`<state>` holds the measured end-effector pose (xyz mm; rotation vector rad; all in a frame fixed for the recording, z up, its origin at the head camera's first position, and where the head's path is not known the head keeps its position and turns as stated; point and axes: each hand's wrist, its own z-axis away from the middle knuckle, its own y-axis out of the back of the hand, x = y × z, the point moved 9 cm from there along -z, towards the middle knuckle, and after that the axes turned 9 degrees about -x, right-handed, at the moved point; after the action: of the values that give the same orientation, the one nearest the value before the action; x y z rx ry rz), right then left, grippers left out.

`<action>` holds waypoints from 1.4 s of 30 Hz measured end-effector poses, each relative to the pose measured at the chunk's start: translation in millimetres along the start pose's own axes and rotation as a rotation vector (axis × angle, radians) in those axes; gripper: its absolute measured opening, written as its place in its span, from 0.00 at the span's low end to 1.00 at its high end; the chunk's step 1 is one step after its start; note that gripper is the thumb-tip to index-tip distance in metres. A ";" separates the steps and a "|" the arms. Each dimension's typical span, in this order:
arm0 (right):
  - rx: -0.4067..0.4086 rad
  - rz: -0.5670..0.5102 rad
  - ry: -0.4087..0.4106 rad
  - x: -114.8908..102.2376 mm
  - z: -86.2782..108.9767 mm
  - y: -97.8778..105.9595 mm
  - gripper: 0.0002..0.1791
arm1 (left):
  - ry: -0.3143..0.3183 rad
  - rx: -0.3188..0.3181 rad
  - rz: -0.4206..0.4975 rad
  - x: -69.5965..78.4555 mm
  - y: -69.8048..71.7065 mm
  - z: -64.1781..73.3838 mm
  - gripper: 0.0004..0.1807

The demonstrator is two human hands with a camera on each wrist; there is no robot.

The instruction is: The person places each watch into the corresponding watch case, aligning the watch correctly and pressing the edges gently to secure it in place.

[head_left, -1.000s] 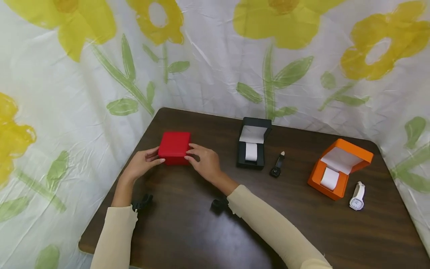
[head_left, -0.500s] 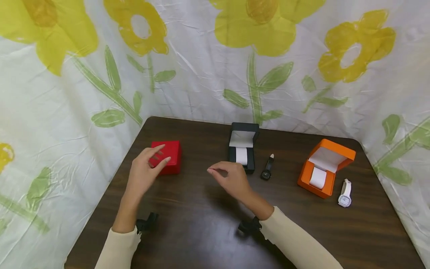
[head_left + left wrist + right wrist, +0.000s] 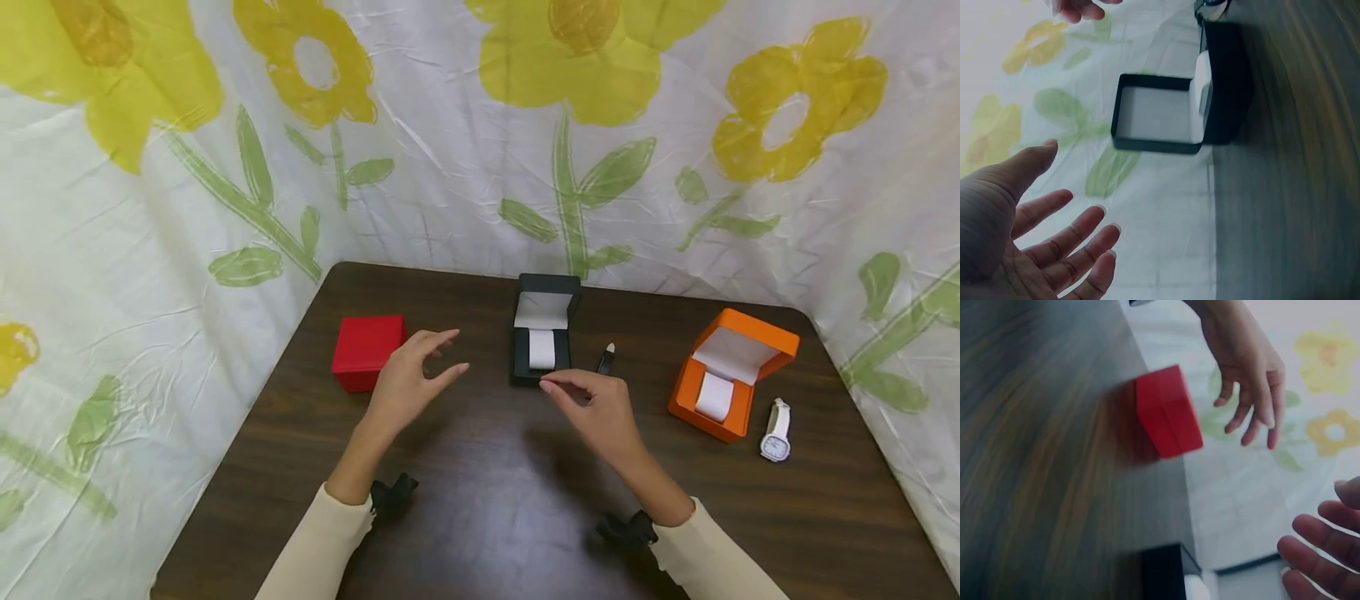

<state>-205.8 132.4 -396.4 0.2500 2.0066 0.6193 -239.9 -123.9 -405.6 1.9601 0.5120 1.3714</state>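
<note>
My left hand (image 3: pixel 412 375) is in the air just right of the closed red box (image 3: pixel 367 343), its fingers extended and holding nothing. Over the table in front of the black watch box (image 3: pixel 520 354) hovers my right hand (image 3: pixel 600 408), also without anything in it. That box has its lid raised, with a white cushion (image 3: pixel 542 349) inside. Of the black-strapped watch (image 3: pixel 606 360), only the strap end shows past my right hand. In the left wrist view, loosely spread fingers face the black box (image 3: pixel 1229 81); the right wrist view has the red box (image 3: pixel 1169 412) and both hands.
An orange watch box (image 3: pixel 712 375) stands with its lid up on the right, a white cushion inside. Beside it lies a white watch (image 3: pixel 777 432). A flowered curtain (image 3: pixel 450 167) hangs along the back and sides of the dark wooden table (image 3: pixel 465 517).
Both hands have let go of the closed red box and moved rightward, the right one to the black box, the left one just past the red box. The head view has shifted slightly.
</note>
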 end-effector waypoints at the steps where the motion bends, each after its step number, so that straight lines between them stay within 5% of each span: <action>1: 0.009 0.016 -0.013 3.0 2.8 4.3 0.05 | 0.001 -0.005 -0.003 0.8 -4.7 -2.9 0.31; 10: 0.087 0.115 -0.124 24.7 24.3 47.9 0.06 | -0.014 -0.087 -0.045 6.8 -39.5 -25.5 0.32; 16: 0.113 0.188 -0.275 67.4 30.4 66.3 0.06 | -0.008 -0.118 -0.054 3.4 -53.3 -31.7 0.33; 29: -0.049 0.237 -0.508 142.1 30.0 60.5 0.16 | 0.010 -0.194 -0.076 -7.1 -81.8 -46.5 0.36; 34: -0.138 0.206 -0.551 157.6 29.2 50.5 0.18 | 0.030 -0.213 -0.088 -14.0 -90.2 -54.6 0.37; 42: -0.149 0.169 -0.557 162.7 28.1 45.0 0.17 | 0.006 -0.239 -0.106 -12.3 -103.4 -71.6 0.36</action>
<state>-265.9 248.1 -507.3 0.4515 1.4072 0.7111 -304.4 -38.7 -473.0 1.7131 0.4278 1.3085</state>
